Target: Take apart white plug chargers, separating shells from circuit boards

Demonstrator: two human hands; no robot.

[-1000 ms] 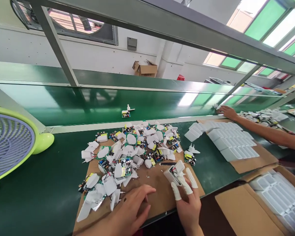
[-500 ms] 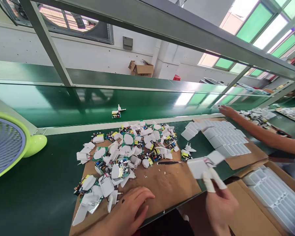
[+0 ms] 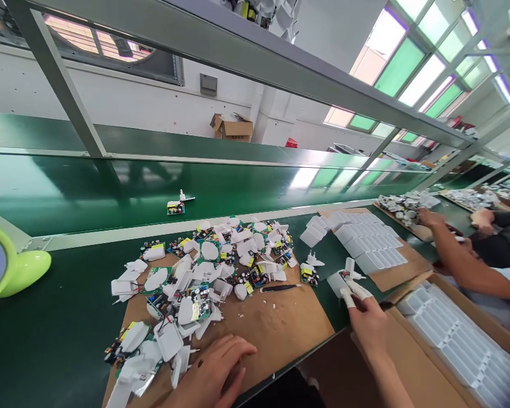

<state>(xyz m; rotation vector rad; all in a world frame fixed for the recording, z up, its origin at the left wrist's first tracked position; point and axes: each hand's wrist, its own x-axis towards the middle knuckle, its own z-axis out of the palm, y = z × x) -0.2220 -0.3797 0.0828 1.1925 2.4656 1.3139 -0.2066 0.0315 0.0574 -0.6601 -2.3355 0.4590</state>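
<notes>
Handling obs., head view. The right hand (image 3: 368,327) holds a white charger housing (image 3: 335,283), with its fingers together and clamped on the shell near the open end. White finger cots (image 3: 356,290) cover the visible fingertips. The grip leaves the prongs clear, pointing up and away from the palm. Dark and reddish parts show at the open end, too small to identify. The housing sits above the green conveyor belt (image 3: 255,252), just past the edge of the sheet of brown cardboard (image 3: 272,331) and near the corner of the stacked white plastic trays (image 3: 372,246).

The left hand (image 3: 208,371) holds nothing. Its fingers are slightly spread and curled, low over the cardboard at the near edge of the heap of opened charger housings and green circuit boards (image 3: 204,286). Whether they touch the cardboard cannot be told. Black-handled tweezers (image 3: 280,288) lie on the cardboard between the heap and the held housing, within easy reach of the right hand. A loose circuit board (image 3: 309,276) lies just beside the tray stack. To the right, a co-worker's forearm (image 3: 463,269) reaches toward a separate pile.
</notes>
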